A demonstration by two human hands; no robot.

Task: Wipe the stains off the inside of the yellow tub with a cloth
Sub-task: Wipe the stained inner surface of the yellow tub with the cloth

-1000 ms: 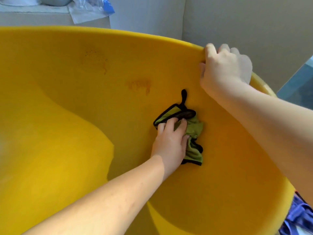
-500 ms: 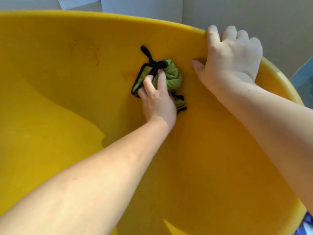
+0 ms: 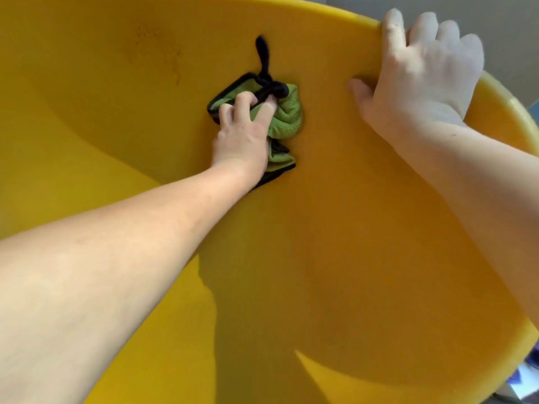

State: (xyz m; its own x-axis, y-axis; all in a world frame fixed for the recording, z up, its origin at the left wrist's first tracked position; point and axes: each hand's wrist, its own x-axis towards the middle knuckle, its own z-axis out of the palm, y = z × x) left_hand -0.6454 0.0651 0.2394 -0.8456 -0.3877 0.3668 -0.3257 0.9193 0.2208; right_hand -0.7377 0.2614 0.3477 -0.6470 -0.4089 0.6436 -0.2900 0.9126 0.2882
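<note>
Filling the view — yellow tub (image 3: 350,258), left grip (image 3: 242,135) pressing cloth (image 3: 287,118), right grip (image 3: 420,74) clasping rim; faint stain (image 3: 163,53), perhaps.

Tub (image 3: 335,228): solid yellow throughout, plain and unpatterned; shaded wall areas read deeper orange-yellow, lit areas brighter lemon. Stain (image 3: 163,56): faint brownish-orange speckled smear on the upper inner wall. Cloth (image 3: 284,118): olive-green pile, bound with a black edging. Hanging loop (image 3: 262,53): black, at the cloth's top. Wall (image 3: 507,30) behind the rim: plain grey.
</note>
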